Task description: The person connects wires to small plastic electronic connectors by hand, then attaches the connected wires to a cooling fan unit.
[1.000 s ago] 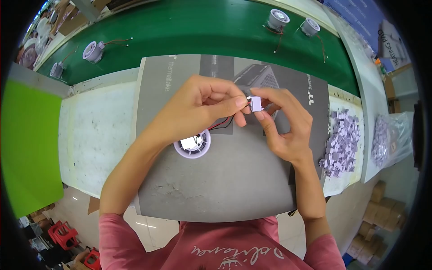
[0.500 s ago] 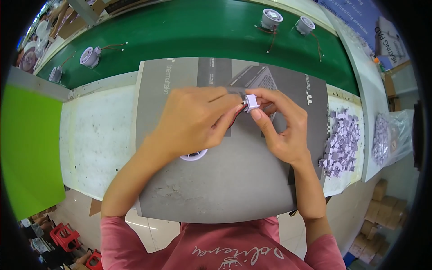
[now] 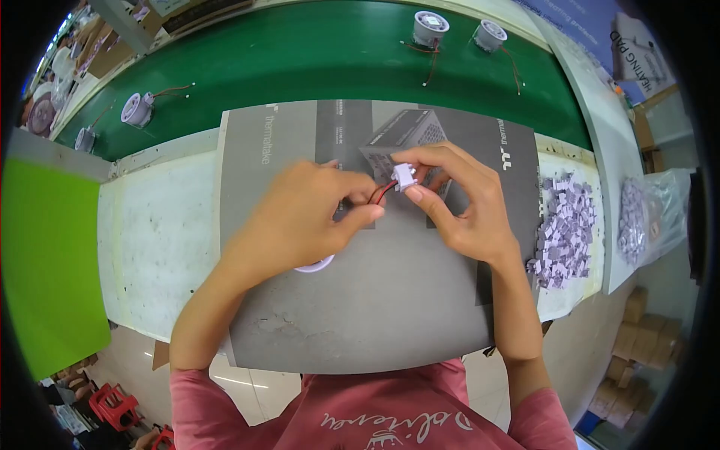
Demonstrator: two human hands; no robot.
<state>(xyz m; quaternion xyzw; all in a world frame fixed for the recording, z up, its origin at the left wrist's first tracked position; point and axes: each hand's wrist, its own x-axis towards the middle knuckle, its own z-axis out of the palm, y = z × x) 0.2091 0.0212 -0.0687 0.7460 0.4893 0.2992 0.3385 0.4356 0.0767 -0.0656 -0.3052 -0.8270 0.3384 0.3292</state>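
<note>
My right hand (image 3: 472, 202) pinches a small white plastic connector housing (image 3: 404, 176) between thumb and fingertips, above the middle of the grey board (image 3: 375, 315). A red and black wire pair (image 3: 385, 192) runs from the housing's left side into my left hand (image 3: 307, 214), whose fingers are curled around it with the thumb held slightly lower. Under my left wrist, the rim of a white round part (image 3: 316, 265) shows; the rest of it is hidden. Whether the wires lead to that part cannot be seen.
A heap of small white connector housings (image 3: 564, 236) lies right of the board. Beyond it, several white round units with trailing wires, one of them a round unit (image 3: 431, 30), stand on the green belt (image 3: 285, 60). A clear plastic bag (image 3: 660, 217) sits at the far right.
My left hand's fingertips have drawn back from the connector housing to the left and down, exposing more of the wires. My right hand still holds the housing, slightly farther left.
</note>
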